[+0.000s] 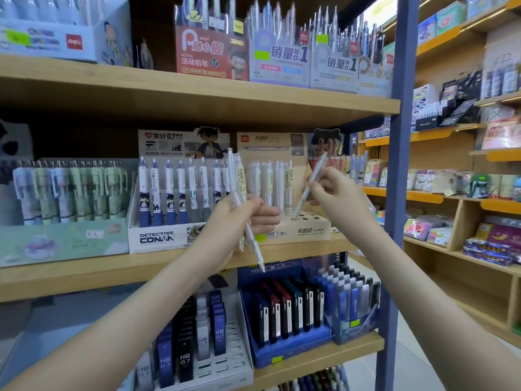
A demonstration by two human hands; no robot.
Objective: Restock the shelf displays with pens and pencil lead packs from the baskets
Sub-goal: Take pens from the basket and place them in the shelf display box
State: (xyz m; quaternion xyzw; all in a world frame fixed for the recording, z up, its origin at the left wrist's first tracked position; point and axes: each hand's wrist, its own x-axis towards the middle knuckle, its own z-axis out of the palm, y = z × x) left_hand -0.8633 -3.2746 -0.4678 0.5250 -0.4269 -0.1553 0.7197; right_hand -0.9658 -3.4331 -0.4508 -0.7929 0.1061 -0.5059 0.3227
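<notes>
left hand [236, 224]: curled round a small bunch of white pens [239, 179], gripped about mid-barrel, tips pointing down past the shelf edge.
right hand [338, 193]: pinched one single pen [303, 196] on its upper half, tilted, with the tip right at a hole in the beige display [310, 231].
display: sat on the middle shelf [84, 275], just beside the detective conan box [158, 238]. white pens stood in the back rows and several front holes were open.
how they handle: light, stiff plastic by the look of it. smooth barrels, so a loose bunch would probably slide around in my fist.
where to grab: my take was high on the barrel for the single one, so the tip stayed free to find the hole. a firm wrap round the middle for the bunch.
risk: poking at that angle could nudge the neighbouring pens over.
lead packs [183, 354]: one shelf down, neither hand on them.
baskets: not in view.
</notes>
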